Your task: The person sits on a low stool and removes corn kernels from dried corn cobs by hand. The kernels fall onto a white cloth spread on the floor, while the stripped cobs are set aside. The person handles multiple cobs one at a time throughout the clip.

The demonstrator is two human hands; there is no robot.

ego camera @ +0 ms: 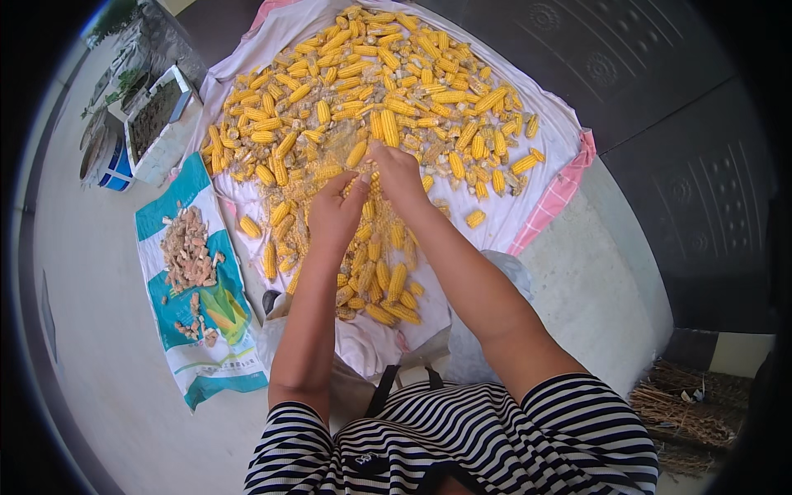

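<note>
A broad heap of yellow corn cobs (396, 108) lies on a white cloth with pink checked edging (547, 198). Above its middle, my left hand (339, 201) and my right hand (396, 170) are close together, thumbs and fingers bent inward. Something small appears to be between the fingertips, but the fingers hide most of it. Loose corn kernels (297, 192) are scattered under and left of my hands. More cobs (377, 281) lie nearer to me, between my forearms. At the left, a teal and white printed sack (151, 247) bears a pile of bare cob pieces (189, 247).
Beyond the sack stand a white planter box with soil (154, 120) and a round bucket (108, 154). A dark embossed panel door (668, 154) borders the right side. Dry stalks (687, 408) lie at the lower right. The floor (93, 260) is pale and smooth.
</note>
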